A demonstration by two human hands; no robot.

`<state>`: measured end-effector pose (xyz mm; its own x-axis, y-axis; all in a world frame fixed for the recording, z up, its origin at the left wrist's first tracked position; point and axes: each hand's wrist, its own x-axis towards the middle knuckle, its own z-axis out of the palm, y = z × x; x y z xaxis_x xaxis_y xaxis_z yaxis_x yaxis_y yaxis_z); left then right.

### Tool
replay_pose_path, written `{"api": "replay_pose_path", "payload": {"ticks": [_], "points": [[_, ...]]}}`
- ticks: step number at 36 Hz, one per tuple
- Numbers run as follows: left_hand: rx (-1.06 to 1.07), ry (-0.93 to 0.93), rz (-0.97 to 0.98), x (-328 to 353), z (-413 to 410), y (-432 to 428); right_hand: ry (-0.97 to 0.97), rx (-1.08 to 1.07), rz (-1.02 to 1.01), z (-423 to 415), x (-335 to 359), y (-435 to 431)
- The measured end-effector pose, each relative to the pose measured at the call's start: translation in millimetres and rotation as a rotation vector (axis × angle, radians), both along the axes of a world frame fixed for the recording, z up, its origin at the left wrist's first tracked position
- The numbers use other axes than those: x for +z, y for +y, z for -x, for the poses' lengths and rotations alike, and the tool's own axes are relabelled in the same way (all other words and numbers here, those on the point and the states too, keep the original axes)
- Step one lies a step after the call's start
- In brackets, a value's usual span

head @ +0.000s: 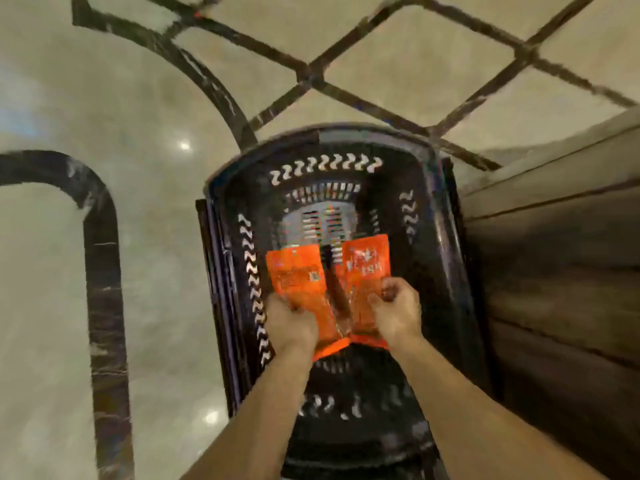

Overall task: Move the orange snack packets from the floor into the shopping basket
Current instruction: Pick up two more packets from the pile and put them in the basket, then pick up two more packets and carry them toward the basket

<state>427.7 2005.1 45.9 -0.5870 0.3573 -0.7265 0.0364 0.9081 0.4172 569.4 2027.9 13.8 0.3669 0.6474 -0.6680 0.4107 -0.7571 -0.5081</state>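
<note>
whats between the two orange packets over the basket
A narrow gap; through it the head view shows only the basket's slotted floor. Left packet and right packet sit side by side.

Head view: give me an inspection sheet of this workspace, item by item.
Surface: glossy beige tiled floor with dark inlay lines, some curved.
Job's things: two orange snack packets side by side over the open shopping basket; left packet, right packet. The basket is dark plastic with slotted walls, and what shows of its bottom is bare.
Clutter: nothing seen; no packets visible on the floor.
Grippers: left hand grips the left packet at its lower end; right hand grips the right packet the same way.
Cables: nothing seen.
Surroundings: dark wood-panelled unit close beside the basket on the right. The picture is motion-blurred.
</note>
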Motion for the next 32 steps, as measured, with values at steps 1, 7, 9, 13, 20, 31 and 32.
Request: {"api": "replay_pose_path", "payload": {"ticks": [1,7,9,13,20,31,32], "points": [[-0.015,0.024,0.041,-29.0,-3.4,-5.3,-0.007,-0.025,0.03,-0.6,-31.0,-6.5],[0.124,-0.016,0.175,-150.2,-26.1,-25.0,0.007,-0.032,0.168,-8.7,-182.9,-41.9],[0.208,-0.034,0.178,-183.7,-30.3,-36.7,0.039,0.003,0.231,-12.5,-207.1,-51.0],[0.122,-0.064,0.258,-203.7,-33.2,-43.5,0.0,0.12,0.27,-15.3,-210.5,-52.4],[-0.239,0.037,0.197,-130.0,-20.2,-31.4,-0.141,0.382,0.269,-2.0,-125.1,-18.2],[-0.542,0.033,-0.254,149.1,74.5,5.9,-0.175,0.964,-0.099,79.8,173.4,64.7],[-0.551,0.066,-0.276,179.8,89.0,4.8,-0.186,1.026,-0.134,90.3,206.5,68.2]]}}
